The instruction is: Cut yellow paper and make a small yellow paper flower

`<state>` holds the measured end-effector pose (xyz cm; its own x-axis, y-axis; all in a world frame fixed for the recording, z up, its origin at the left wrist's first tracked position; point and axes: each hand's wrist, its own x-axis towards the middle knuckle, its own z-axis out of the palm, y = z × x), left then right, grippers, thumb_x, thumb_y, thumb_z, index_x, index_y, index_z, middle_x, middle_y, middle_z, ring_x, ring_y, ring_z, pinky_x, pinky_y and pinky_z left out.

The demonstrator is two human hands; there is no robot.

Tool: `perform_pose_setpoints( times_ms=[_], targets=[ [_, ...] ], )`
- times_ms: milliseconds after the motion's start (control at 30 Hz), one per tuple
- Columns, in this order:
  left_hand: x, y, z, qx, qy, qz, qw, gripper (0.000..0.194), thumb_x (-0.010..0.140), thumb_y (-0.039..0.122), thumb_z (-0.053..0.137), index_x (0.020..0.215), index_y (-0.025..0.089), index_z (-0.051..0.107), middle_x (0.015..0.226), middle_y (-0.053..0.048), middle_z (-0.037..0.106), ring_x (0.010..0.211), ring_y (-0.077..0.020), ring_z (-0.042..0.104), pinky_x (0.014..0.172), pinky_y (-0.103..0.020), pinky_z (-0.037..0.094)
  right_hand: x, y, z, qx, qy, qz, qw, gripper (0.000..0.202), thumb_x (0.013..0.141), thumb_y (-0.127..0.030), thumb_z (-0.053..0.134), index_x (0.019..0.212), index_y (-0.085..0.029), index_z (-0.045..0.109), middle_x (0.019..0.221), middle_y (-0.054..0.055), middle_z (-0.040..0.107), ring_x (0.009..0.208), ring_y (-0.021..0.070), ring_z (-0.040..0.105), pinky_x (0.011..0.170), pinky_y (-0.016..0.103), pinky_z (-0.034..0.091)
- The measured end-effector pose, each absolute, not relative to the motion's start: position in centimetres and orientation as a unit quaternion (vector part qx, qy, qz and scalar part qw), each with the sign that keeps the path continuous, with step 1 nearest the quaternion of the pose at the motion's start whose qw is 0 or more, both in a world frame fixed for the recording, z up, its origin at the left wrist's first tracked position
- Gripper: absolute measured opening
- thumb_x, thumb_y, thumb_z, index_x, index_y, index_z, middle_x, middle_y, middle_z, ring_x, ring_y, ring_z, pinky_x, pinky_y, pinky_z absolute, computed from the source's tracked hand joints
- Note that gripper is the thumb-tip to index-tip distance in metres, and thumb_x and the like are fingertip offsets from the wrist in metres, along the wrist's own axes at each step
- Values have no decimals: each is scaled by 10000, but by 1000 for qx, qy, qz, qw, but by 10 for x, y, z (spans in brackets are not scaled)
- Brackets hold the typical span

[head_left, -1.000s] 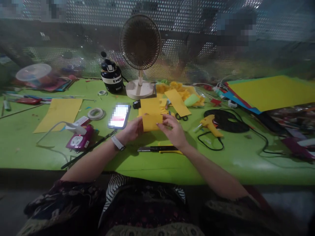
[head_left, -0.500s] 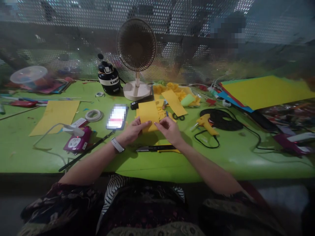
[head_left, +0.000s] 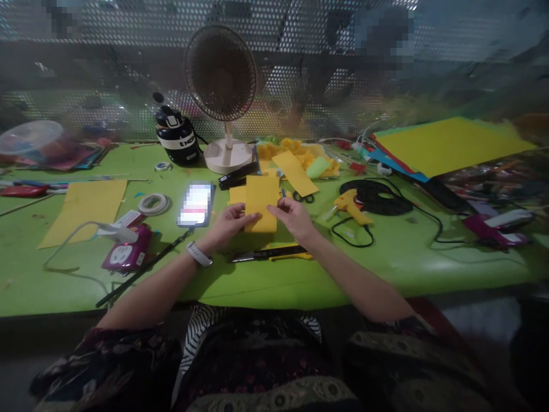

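Note:
A yellow paper piece [head_left: 261,197] is held upright between both hands above the green table. My left hand [head_left: 231,225] pinches its left edge, thumb on the front and fingers behind. My right hand [head_left: 295,218] grips the right edge the same way, the thumb lying on the front. Behind the held piece, more yellow paper [head_left: 237,195] lies on the table. A cutter knife [head_left: 261,254] and a yellow-handled tool [head_left: 291,257] lie just below the hands. The white-banded watch [head_left: 198,254] is on my left wrist.
On the green table [head_left: 257,286] stand a fan [head_left: 229,154] and a dark bottle [head_left: 178,140]. A lit phone [head_left: 196,204], tape roll [head_left: 153,203] and purple socket block [head_left: 127,252] are left. A yellow glue gun [head_left: 352,206], scissors [head_left: 303,197] and coloured sheets [head_left: 450,146] are right.
The view has shifted, so the table items appear further left. My right hand has come round onto the paper's right edge, its thumb now on the front. The paper looks more squarely upright.

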<state>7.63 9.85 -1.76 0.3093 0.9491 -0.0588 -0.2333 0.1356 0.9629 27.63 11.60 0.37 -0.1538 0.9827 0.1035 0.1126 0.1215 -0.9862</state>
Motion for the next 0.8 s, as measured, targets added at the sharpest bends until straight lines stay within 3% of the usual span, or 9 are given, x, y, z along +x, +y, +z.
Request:
perform_pose_setpoints(
  times_ms=[133,333,500,633,700,800],
  targets=[
    [75,99,-19,488,396,449,635,344,786,382,859,1025,155,760,877,-71,776,693,-136,692,674,-273,561,277,117,4,-452,-591,492,453,529,658,-676,799,670,-223,526,667,-36,494,645,133,440,619,295,387],
    [73,102,-16,485,429,417,638,341,757,387,876,986,157,772,862,-74,774,738,-165,707,681,-286,564,281,124,-2,-464,-642,446,417,550,686,-689,766,608,-229,476,617,-47,439,607,127,392,596,295,338],
    [66,109,-17,510,530,296,609,284,720,348,897,693,154,691,626,-16,684,506,-92,568,502,-218,445,284,132,-6,-526,-718,350,292,513,726,-614,767,558,-220,485,578,-38,488,597,134,420,603,294,316],
    [67,106,-6,550,583,219,557,294,817,352,820,678,162,644,605,-18,684,524,-115,627,553,-241,505,287,133,-4,-567,-746,292,192,367,810,-436,754,616,-201,550,653,-13,590,649,146,501,616,280,326],
    [68,101,4,595,606,199,489,292,876,376,757,706,165,645,611,-31,698,525,-134,649,546,-256,512,289,132,-2,-580,-749,278,158,283,840,-359,734,662,-190,593,707,2,636,677,148,533,628,274,338],
    [70,93,16,706,616,219,272,281,930,403,675,772,170,678,662,-48,732,539,-161,660,528,-278,510,289,133,-1,-595,-748,265,128,226,872,-325,711,715,-181,638,757,14,671,691,146,552,635,266,346]
  ],
)
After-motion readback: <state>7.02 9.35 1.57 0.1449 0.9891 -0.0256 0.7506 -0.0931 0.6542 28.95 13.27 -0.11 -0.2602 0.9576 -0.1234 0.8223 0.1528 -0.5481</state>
